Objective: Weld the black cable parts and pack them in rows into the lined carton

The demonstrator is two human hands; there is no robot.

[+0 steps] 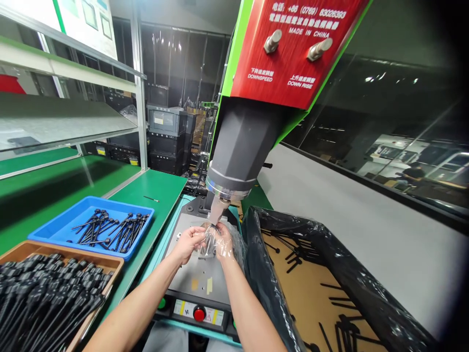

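Both my hands are over the base plate [183, 281] of a bench press machine, just below its metal horn [219, 209]. Thumb and fingers of my left hand [191, 243] are closed on the left edge of a crinkled clear plastic sheet [210, 244]. On the other side, my right hand [223, 240] grips the same plastic, with its fingers partly hidden behind it. More of the film hangs to the right of that hand. A fixture under the plastic is mostly covered, so its contents cannot be made out.
At left, a blue tray [82, 208] and an orange tray [119, 266] hold black long-stemmed parts on a green bench [161, 188]. A plastic-lined box [289, 298] with similar parts stands right. The red machine head [278, 83] hangs above; a red button [199, 313] is in front.
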